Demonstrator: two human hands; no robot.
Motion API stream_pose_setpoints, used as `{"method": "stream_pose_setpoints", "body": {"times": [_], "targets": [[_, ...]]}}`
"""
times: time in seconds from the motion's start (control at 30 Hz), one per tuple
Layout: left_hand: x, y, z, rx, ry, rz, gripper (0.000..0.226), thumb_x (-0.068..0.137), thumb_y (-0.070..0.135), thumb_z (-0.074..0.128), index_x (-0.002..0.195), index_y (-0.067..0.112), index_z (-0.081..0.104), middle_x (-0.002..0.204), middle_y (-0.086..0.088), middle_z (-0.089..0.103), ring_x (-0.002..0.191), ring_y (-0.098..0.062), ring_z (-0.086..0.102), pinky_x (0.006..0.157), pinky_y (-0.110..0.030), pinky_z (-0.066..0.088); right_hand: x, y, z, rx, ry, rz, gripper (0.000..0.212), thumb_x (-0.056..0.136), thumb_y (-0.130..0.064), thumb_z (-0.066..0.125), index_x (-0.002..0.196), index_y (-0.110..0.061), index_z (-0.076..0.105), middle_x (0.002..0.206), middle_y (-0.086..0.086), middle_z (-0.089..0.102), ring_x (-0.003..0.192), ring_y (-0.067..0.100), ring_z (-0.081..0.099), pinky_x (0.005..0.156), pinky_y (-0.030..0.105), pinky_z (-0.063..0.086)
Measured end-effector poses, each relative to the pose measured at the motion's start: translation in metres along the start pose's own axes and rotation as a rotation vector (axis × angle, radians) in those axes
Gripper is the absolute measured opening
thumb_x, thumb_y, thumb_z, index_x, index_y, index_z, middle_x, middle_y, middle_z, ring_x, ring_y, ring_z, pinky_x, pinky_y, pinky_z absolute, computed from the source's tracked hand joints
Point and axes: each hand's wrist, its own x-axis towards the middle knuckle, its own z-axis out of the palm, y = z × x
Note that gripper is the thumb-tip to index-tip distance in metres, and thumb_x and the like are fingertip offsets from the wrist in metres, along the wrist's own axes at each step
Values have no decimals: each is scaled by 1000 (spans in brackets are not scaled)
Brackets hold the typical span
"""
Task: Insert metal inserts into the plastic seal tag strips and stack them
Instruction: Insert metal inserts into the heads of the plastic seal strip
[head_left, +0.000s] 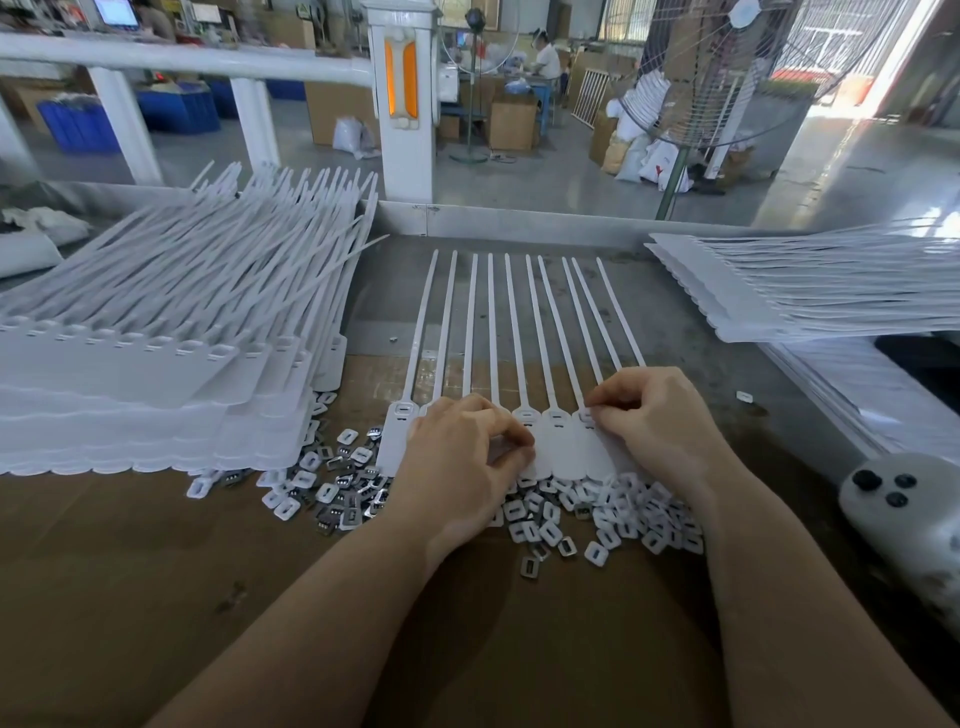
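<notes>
Head view: both hands' curled fingers on the tag strip (563, 447), loose inserts (597, 514) around, tall stack (156, 364) leftward.

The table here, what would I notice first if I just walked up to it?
Probably the fan of white seal tag strips lying flat mid-table, tails pointing away. Both hands work at its near end: the left hand curls over the tag heads, and the right hand pinches at one head. A heap of small metal inserts lies just in front, and a tall stack of strips fills the left side.
</notes>
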Motion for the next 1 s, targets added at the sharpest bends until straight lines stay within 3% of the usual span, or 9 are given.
{"method": "stream_pose_setpoints", "body": {"times": [0.3,0.63,0.73,1.0], "targets": [[0,0,0,-6,1,-4,12,86,34,61,96,32,68,92,20,48,105,-9,42,99,-40,36,-3,-3,-1,-182,-5,-56,20,89,-11,58,99,-19,73,95,-4,70,83,8,59,76,17,42],[0,1,0,-13,-4,-13,13,87,33,61,97,31,67,100,16,55,107,-9,42,100,-39,35,-10,-8,-4,-293,1,-120,23,90,-9,56,100,-20,73,103,-3,68,91,14,58,89,29,48],[0,1,0,-1,-4,-13,13,87,33,61,98,31,67,100,15,55,107,-9,41,100,-39,34,-10,-10,-6,-394,-58,-137,26,93,-11,52,108,-22,71,108,-4,65,90,12,54,86,23,41],[0,2,0,28,0,-7,13,86,34,61,98,31,67,95,18,48,108,-9,41,101,-38,33,-7,-14,-12,-516,-222,-87,38,94,-6,46,121,-27,62,118,-4,57,107,20,53,94,34,43]]}}
